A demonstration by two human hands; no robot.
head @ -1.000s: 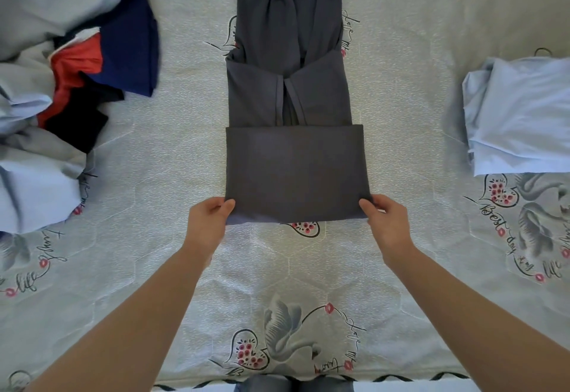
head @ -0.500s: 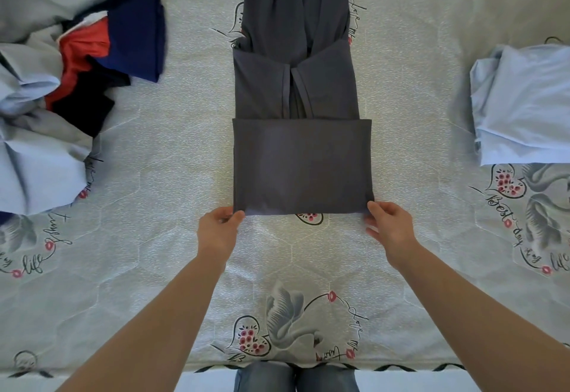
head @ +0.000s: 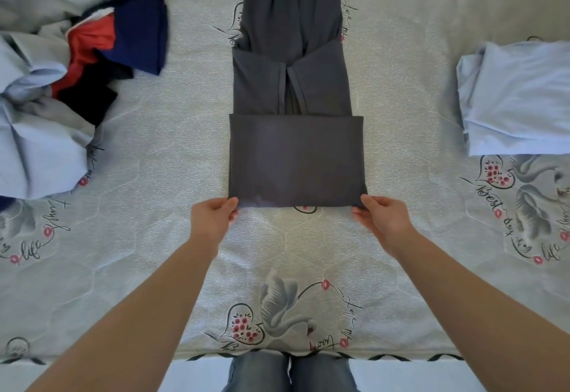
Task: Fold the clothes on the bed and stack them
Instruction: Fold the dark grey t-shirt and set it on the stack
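Currently, the dark grey cloth garment [head: 296,157], mid-bed and partly folded, is pinched at its near corners by the left hand [head: 212,222] and right hand [head: 382,222]; one folded pale blue garment [head: 518,98] is stacked, while the crumpled heap of mixed clothes [head: 61,83] remains unfolded.

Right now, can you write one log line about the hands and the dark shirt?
left hand: pinches near corner | right hand: pinches other corner | dark shirt: part-folded, flat on bed

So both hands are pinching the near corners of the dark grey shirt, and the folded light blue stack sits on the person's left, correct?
Not quite. The head view shows the folded light blue stack on the person's right; the unfolded pile is on the left. Left hand and right hand do pinch the dark grey shirt.
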